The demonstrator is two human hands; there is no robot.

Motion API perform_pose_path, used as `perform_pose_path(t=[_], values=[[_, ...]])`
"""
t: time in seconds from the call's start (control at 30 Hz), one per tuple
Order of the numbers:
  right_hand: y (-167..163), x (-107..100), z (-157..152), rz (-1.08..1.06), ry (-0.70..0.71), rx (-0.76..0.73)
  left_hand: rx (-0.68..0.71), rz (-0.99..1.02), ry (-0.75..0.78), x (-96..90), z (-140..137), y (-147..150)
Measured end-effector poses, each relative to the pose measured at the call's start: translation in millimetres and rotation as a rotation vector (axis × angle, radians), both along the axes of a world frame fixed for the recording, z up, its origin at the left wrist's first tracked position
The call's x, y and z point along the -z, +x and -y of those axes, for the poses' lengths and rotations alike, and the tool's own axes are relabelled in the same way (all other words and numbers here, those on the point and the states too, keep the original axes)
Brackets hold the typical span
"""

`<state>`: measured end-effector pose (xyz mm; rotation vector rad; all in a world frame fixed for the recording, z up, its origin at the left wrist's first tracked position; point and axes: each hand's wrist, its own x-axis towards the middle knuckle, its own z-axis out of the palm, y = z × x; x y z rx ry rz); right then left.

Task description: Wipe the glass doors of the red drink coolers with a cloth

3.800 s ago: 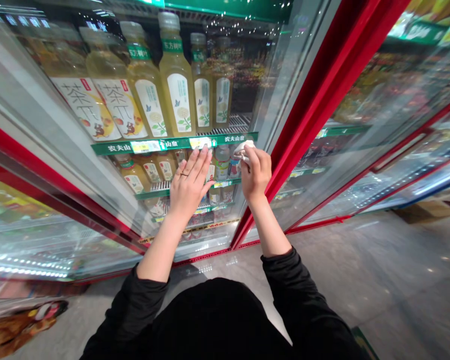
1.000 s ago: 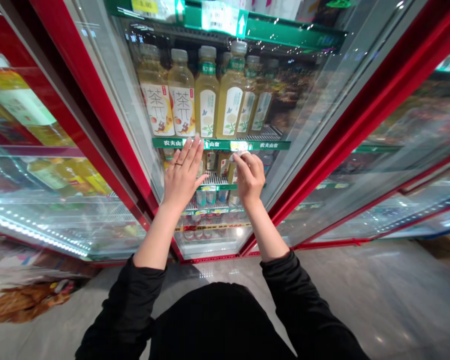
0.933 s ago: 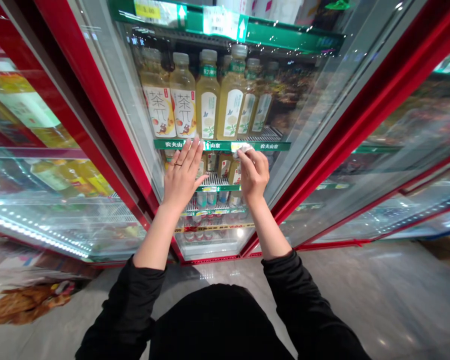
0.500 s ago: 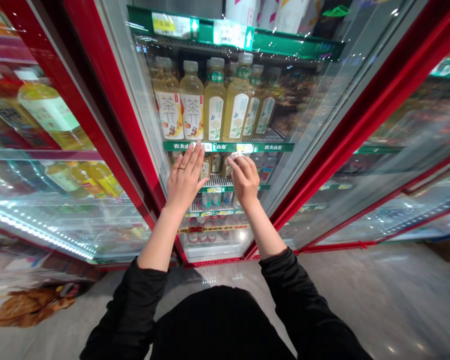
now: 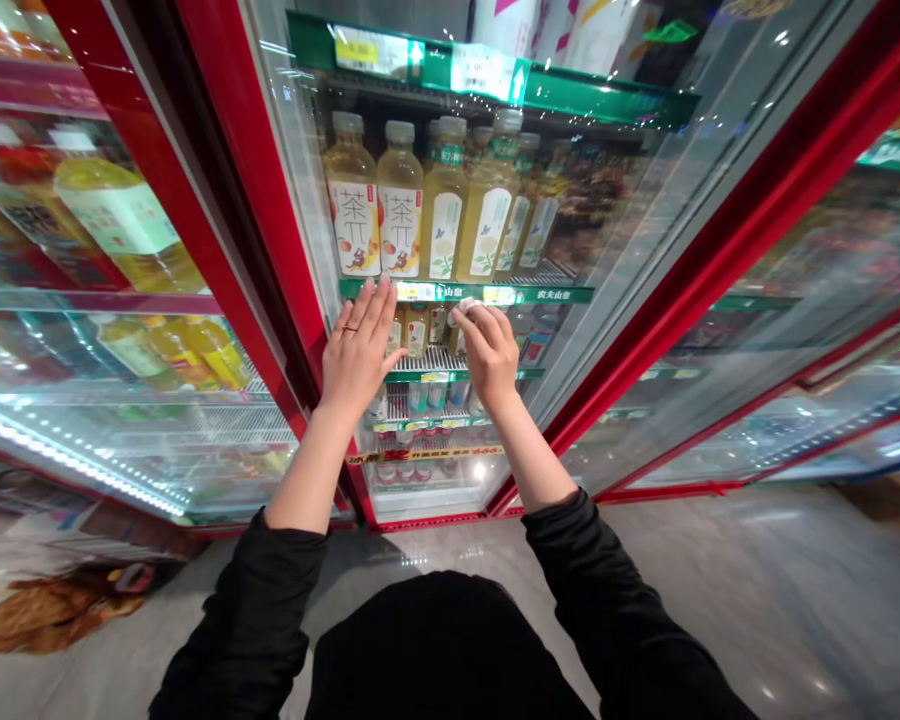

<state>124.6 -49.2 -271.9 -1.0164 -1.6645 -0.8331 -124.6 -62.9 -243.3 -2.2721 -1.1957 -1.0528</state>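
Observation:
My left hand lies flat against the glass door of a red-framed drinks fridge, fingers extended and a ring on one of them. To its right, my right hand pinches a crumpled white wipe, probably a tissue, at the same glass. Only a small part of the wipe shows past my fingertips. Behind the pane, just above both hands, bottles of yellowish tea stand upright on a shelf with a green price strip.
Lower shelves hold smaller bottles and cans. Another fridge section with large drink bottles is on the left, beyond a red frame post. A brown crumpled item lies at lower left on the grey floor.
My left hand has slid left along the glass, away from my right hand. My right hand, still pinching the wipe, has shifted slightly left relative to the shelf. The view has moved a little.

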Motion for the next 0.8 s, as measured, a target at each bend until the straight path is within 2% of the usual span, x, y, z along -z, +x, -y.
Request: perform_pose_path(t=[0.1, 0.2, 0.3, 0.47, 0.57, 0.67, 0.73, 0.8], values=[[7.9, -5.3, -0.3, -0.103, 0.012, 0.041, -0.01, -0.001, 0.022, -2.6, -0.6, -6.0], [5.0, 7.9, 4.5, -0.169, 0.025, 0.033, -0.01, 0.003, 0.026, -4.8, -0.2, -12.1], [-11.5, 18.3, 5.2, -0.096, 0.024, -0.024, -0.008, -0.004, 0.015, -6.3, -0.5, -17.8], [-18.0, -3.5, -3.8, 0.043, -0.073, -0.051, 0.003, -0.036, -0.01, -10.2, -4.7, -27.7], [-4.5, -9.0, -1.7, -0.044, -0.065, -0.011, 0.022, -0.039, -0.014, -12.4, -8.9, -34.2], [-4.6, 5.4, 5.7, -0.117, -0.049, 0.011, 0.024, -0.028, -0.015, -11.8, -13.6, -39.5], [-16.9, 15.4, 8.7, -0.066, -0.09, -0.014, 0.017, -0.014, -0.021, -9.1, -16.7, -41.5], [-32.8, 16.7, 7.6, 0.038, -0.143, -0.061, 0.001, 0.011, -0.025, -4.9, -19.7, -42.4]])
